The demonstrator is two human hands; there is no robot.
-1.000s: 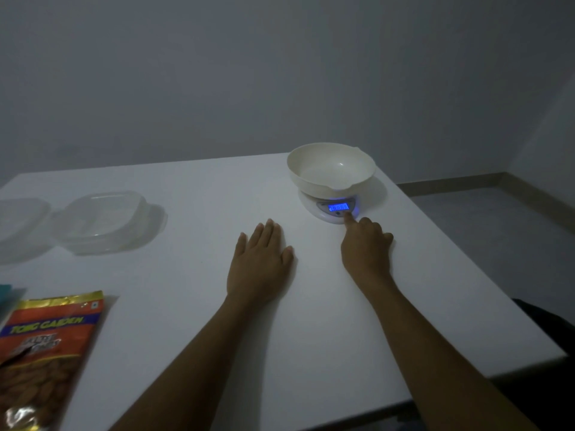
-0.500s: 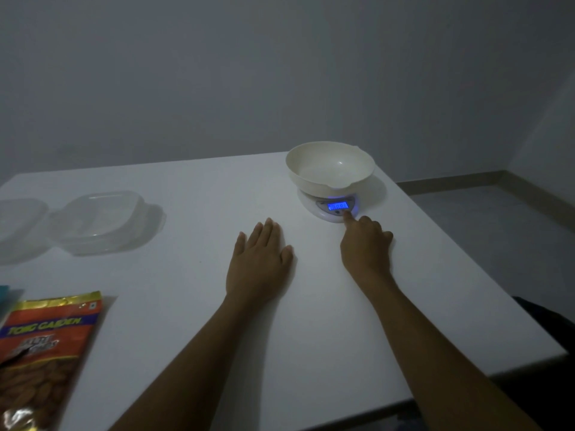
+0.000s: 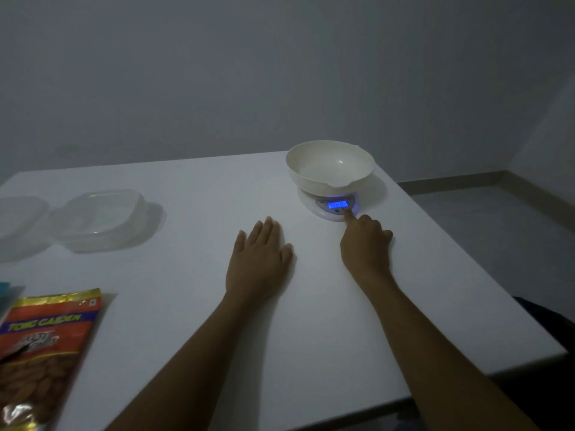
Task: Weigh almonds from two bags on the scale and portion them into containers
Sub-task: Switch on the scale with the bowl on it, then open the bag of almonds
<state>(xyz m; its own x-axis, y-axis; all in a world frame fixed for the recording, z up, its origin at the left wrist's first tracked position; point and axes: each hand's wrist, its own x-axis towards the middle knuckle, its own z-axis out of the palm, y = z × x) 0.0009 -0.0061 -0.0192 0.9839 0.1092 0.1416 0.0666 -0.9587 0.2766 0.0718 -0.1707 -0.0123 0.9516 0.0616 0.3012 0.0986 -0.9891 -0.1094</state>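
Fingers (image 3: pixel 349 215) on scale (image 3: pixel 314 209), white table (image 3: pixel 326 321), dim room

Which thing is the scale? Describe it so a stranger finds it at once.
Start at the white table and go to its far right corner. There a white bowl sits on the scale. Unlike anything nearby, its front display glows blue, with the right hand pointing at it.

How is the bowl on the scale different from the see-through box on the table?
The bowl is round, solid white and sits up on the scale, while the clear box is squarish, see-through and rests flat on the table. The bowl is over by the right hand, which touches the scale; the clear box is far to the left, away from both hands. Both look empty.
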